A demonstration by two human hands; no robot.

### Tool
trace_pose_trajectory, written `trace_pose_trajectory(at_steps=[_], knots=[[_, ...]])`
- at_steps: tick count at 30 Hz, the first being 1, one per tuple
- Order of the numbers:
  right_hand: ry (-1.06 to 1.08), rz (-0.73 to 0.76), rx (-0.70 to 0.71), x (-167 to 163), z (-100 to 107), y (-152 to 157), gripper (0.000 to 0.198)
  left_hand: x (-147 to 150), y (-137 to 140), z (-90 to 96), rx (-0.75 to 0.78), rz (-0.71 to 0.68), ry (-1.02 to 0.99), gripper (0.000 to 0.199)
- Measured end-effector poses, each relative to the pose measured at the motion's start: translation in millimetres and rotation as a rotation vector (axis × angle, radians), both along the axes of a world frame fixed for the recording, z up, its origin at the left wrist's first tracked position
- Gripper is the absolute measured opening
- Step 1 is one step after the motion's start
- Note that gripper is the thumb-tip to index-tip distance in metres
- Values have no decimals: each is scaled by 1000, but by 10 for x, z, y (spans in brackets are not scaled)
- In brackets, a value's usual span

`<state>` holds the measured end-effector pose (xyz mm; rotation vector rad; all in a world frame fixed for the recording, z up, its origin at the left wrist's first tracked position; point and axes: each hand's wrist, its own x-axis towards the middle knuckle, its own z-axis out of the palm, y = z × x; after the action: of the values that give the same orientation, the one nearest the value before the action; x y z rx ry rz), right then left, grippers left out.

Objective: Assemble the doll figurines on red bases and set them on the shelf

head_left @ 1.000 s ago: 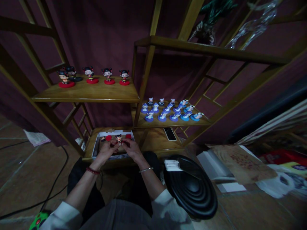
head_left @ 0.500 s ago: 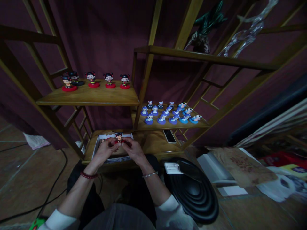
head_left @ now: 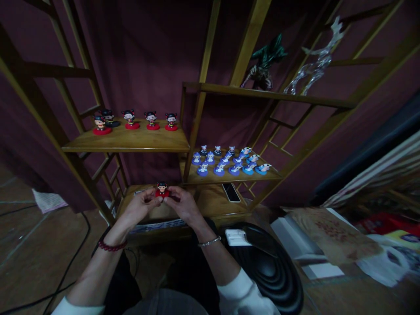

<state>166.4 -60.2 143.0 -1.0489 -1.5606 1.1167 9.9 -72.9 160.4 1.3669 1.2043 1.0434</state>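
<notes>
Between my two hands is a small figurine [head_left: 162,189] with dark hair buns and a red base. My left hand [head_left: 143,205] pinches the base from the left, and my right hand [head_left: 182,204] grips it from the right. The figurine is upright and faces me. Below my hands, a shallow box [head_left: 160,225] sits on the lowest shelf, mostly covered by them. Several similar figurines, such as one with a red base [head_left: 152,120], stand on the upper left shelf [head_left: 131,141].
Several purple and blue figurines [head_left: 219,168] stand on the middle right shelf. A phone [head_left: 231,192] lies on the lowest shelf. A clear deer ornament [head_left: 313,65] and a green ornament [head_left: 267,61] occupy the top shelf. At right are a black ridged round object [head_left: 272,271] and boxes [head_left: 297,236].
The figurine in my hands has come up and closer to me, covering more of the box. The view has tilted upward slightly, and the shelf figurines have stayed in place.
</notes>
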Motion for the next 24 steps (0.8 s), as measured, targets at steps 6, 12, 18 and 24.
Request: trace_pose_trajectory(at_steps=[6,12,18,24], knots=[[18,30,44,-24,221,3,31,-57,-27,184,11,59,-40,55],[23,80,113,-29,412,-3,31,-109,-22,347,45,60,-73,55],[-11,120,202,-23,668,-35,34,-152,-74,566,110,72,-36,54],[-30,128,258,-78,917,-22,30,-201,-108,786,232,131,30,57]])
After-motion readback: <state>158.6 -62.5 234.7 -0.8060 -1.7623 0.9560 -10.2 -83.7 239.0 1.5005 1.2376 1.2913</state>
